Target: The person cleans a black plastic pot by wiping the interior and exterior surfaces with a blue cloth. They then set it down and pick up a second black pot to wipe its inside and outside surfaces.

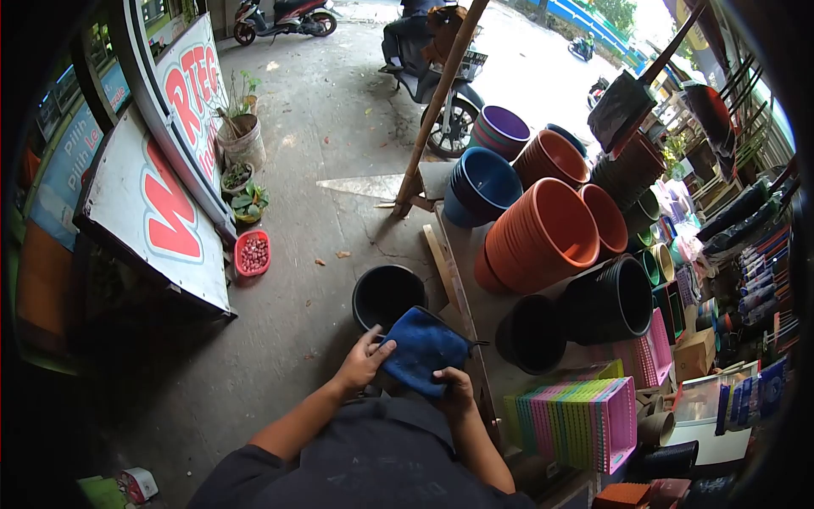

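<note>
A folded blue cloth [422, 346] with dark edges is stretched between my two hands, in front of my dark shirt. At its left edge my left hand [363, 363] grips it, thumb on top and some fingers lifted. My right hand [455, 388] pinches the lower right side, with the thumb over the cloth and the other fingers hidden beneath. Just beyond the cloth a round black bucket [365, 299] stands on the ground, its near side partly covered by the cloth. A small dark loop sticks out from the cloth's right corner.
To the right, a low table holds stacked orange pots [526, 242], blue buckets [462, 191], black pots [593, 301] and colourful baskets [568, 420]. A wooden pole [441, 93] leans by the table. At left stand a signboard [144, 204] and a red basket [252, 270]; motorbikes [437, 85] are parked ahead.
</note>
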